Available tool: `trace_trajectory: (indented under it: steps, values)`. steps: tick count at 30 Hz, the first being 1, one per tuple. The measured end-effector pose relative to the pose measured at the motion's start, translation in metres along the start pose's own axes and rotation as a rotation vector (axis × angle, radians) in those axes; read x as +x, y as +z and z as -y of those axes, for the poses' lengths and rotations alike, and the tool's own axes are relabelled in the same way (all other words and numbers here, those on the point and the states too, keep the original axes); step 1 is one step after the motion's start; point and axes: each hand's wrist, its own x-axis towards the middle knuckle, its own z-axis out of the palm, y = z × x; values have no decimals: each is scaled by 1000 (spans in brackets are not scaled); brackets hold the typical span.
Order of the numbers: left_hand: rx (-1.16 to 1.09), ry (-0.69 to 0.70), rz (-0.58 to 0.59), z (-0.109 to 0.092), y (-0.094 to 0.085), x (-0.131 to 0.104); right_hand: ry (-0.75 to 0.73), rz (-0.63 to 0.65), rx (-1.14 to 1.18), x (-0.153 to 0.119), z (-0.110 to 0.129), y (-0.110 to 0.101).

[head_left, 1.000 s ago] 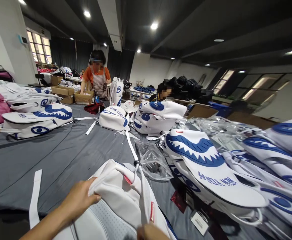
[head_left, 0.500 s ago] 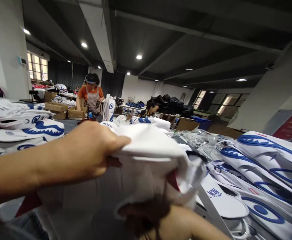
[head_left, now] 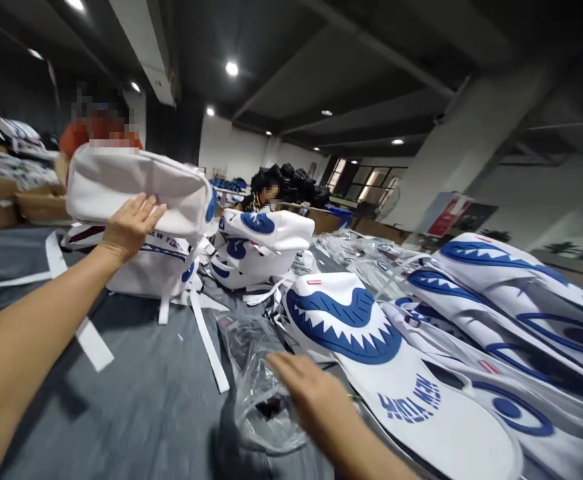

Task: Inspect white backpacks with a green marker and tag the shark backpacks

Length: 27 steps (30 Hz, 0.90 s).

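Observation:
My left hand lies with its fingers stretched flat against the side of a white backpack. That backpack rests on another white backpack with blue trim and loose white straps. Lower in the view, my right hand has its fingers extended and holds nothing visible. Beside it are a crumpled clear plastic bag and a white bag with a blue toothed mouth, whose flap bears blue lettering. Whether my right fingertips touch the plastic is unclear.
Stacked white bags with blue eyes fill the right side. More white backpacks and a heap of clear plastic stand further back. A grey cloth covers the table. Across it are a person in orange and cardboard boxes.
The white bag both hands were handling has left the foreground; a white backpack now sits on the pile at left under my left hand. My right hand has come away, and the view has turned right.

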Motion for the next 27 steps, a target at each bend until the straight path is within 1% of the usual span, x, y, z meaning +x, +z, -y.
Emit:
trace_trajectory:
  steps: [1,2,3,4,5,6,7,8,9,10,11,13,15,16,18,20,21,23,24,26,27]
  values:
    - [-8,-67,88,7,32,-17,169,6,-127,-12,-29,5]
    - [-11,-140,178,11,58,-36,328,27,-254,-21,-57,8]
    - [-11,-204,254,12,79,-54,457,47,-361,-29,-81,10]
    - [-10,-251,303,11,93,-72,550,72,-441,-34,-100,12]
    - [-13,-280,337,8,102,-88,610,105,-491,-39,-114,16]
    - [-25,-294,353,5,106,-103,642,143,-512,-43,-123,20]
    - [-42,-302,360,1,106,-116,656,181,-514,-47,-126,26]
    - [-61,-309,368,-4,101,-130,657,209,-510,-52,-125,33]
    - [-77,-311,376,-9,93,-143,649,219,-511,-56,-121,40]
    - [-93,-318,386,-16,80,-157,637,210,-517,-61,-115,47]
    - [-111,-328,400,-25,65,-172,626,185,-526,-65,-110,53]
    - [-182,-357,461,-45,27,-206,607,127,-515,-70,-101,57]
    - [-290,-406,510,-69,-16,-241,596,109,-459,-70,-99,47]
    - [-338,-439,524,-82,-38,-258,586,107,-429,-70,-101,36]
    - [-428,-488,535,-108,-78,-288,560,98,-391,-69,-107,4]
    - [-522,-527,515,-134,-111,-311,560,74,-389,-69,-111,-41]
    - [-563,-552,488,-147,-123,-319,571,63,-403,-70,-109,-67]
    - [-641,-614,430,-178,-136,-328,597,42,-463,-76,-94,-122]
    - [-694,-636,413,-196,-138,-329,588,31,-500,-81,-80,-148]
    - [-847,-638,421,-234,-135,-324,525,-30,-560,-96,-39,-195]
    - [-921,-606,454,-254,-132,-320,477,-79,-566,-105,-14,-214]
